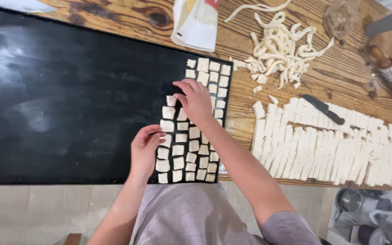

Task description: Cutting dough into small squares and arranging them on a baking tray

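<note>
Wooden tabletop under a black baking tray (pixel 69 90): my right hand (pixel 196 102), fingers curled, presses a dough square (pixel 171 100) at centre frame, my half-open left hand (pixel 145 149) touches another below, and I reckon a sleeve could drag the packed rows askew.

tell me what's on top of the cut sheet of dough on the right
A black-handled knife lies on the cut dough sheet, near its upper edge. Nothing else rests on it. The dough under the knife is covered, so its cuts there cannot be seen.
</note>
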